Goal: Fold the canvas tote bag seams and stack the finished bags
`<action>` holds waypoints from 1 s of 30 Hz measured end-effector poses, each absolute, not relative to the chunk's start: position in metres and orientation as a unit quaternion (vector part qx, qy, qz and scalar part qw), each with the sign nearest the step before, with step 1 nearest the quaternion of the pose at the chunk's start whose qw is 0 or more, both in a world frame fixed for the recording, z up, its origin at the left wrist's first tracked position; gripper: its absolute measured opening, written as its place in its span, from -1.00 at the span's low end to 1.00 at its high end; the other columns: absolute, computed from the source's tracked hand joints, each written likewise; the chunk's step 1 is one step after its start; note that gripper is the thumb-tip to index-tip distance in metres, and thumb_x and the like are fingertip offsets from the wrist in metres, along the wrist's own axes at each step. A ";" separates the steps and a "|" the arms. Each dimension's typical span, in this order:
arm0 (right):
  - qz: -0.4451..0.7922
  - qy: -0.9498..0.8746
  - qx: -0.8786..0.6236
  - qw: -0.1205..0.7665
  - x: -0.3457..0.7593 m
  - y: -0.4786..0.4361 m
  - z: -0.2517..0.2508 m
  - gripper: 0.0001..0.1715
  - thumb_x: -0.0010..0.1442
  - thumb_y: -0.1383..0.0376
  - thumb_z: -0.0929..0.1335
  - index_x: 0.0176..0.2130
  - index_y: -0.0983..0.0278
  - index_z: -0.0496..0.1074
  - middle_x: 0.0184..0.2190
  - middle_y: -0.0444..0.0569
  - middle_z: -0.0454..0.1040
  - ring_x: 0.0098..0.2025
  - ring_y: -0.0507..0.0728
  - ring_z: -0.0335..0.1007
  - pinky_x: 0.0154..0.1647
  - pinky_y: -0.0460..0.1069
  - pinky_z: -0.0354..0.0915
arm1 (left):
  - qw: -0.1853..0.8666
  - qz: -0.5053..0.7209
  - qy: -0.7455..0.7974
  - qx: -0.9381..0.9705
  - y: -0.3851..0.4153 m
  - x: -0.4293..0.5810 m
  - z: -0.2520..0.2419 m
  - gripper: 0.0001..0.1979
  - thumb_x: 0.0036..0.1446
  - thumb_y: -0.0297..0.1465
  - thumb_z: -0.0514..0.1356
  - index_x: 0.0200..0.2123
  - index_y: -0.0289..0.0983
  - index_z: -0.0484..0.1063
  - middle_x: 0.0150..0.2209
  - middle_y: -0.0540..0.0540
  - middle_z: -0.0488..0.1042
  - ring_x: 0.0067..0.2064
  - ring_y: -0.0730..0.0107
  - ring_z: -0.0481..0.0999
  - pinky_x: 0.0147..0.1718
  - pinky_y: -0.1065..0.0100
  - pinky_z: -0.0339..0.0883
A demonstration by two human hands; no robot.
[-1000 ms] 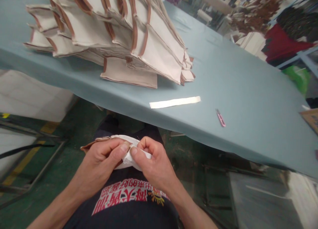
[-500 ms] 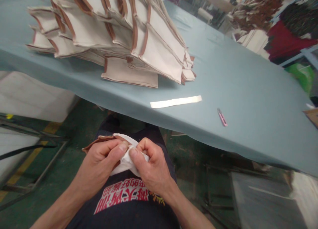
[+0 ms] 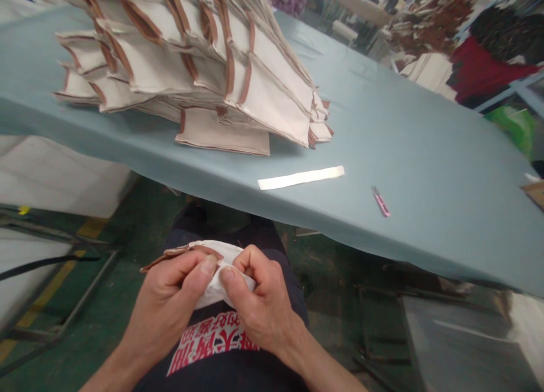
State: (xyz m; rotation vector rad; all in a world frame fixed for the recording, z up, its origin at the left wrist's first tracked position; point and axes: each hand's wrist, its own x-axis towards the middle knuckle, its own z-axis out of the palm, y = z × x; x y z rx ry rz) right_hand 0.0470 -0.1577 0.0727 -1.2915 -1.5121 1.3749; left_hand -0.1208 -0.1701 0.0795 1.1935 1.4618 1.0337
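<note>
Over my lap, my left hand (image 3: 174,293) and my right hand (image 3: 259,295) pinch a white fabric piece with brown edging (image 3: 212,290), thumbs almost touching. The brown edge sticks out to the left, past my left fingers. Most of the fabric is covered by my hands, so its full shape cannot be made out. On the table beyond lie a narrow white strip (image 3: 301,178) and a pair of small pink-handled thread snips (image 3: 381,201). Neither hand touches these.
A big pile of white fabric pieces with brown trim (image 3: 191,69) sits on the blue-green covered table (image 3: 408,154), whose near edge slants in front of me. A metal frame (image 3: 80,301) stands low at left, a grey board (image 3: 467,341) at lower right.
My hands and the fabric sit slightly lower in view, and the fabric between them has shifted a little. Both hands keep their pinch. The camera view has tilted slightly.
</note>
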 end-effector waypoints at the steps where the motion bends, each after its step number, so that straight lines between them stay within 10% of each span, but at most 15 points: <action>1: 0.536 -0.583 -0.495 0.357 0.047 -0.159 0.073 -0.60 0.40 0.06 0.39 -0.38 0.12 0.22 -0.61 -0.32 0.17 -0.58 0.00 0.02 -0.49 -0.05 0.00 | 0.464 0.427 0.604 0.487 -0.171 -0.119 0.083 -0.59 0.35 -0.17 0.30 -0.54 -0.18 0.58 -0.54 0.07 0.46 -0.51 0.41 0.26 -0.50 0.39 0.25; 30: 0.475 -0.629 -0.483 0.381 0.057 -0.158 0.076 -0.83 0.47 0.12 0.42 -0.14 0.15 0.48 -0.58 -0.30 0.33 -0.63 0.01 0.13 -0.51 -0.05 0.09 | 0.331 0.392 0.608 0.606 -0.163 -0.113 0.095 -0.61 0.36 -0.28 0.21 -0.52 -0.12 0.65 -0.57 0.09 0.58 -0.58 0.35 0.48 -0.51 0.38 0.41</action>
